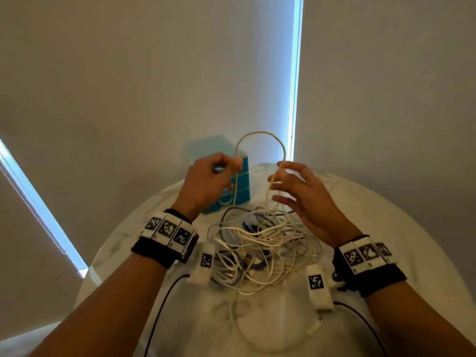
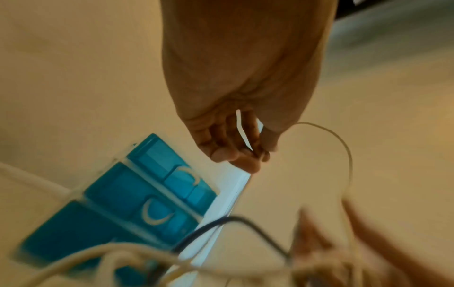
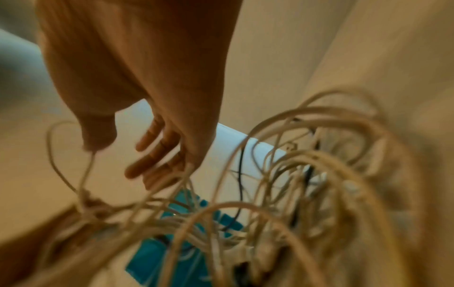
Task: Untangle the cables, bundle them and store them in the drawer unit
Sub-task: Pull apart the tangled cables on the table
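Note:
A cream cable arches up from the tangle of white, cream and dark cables on the round white table. My left hand pinches one side of the arch between thumb and fingertips, in front of the teal drawer unit. The left wrist view shows that left hand pinching the cable, with the drawer unit below, all drawers pushed in. My right hand hovers with fingers spread; the other side of the arch runs past its thumb. In the right wrist view the right hand has straight fingers, and the cable passes beside the thumb.
The drawer unit stands at the table's far edge, close to pale window blinds. A loose white cable end with a plug trails toward me on the near side of the table. Black leads run from my wrist cameras along both forearms.

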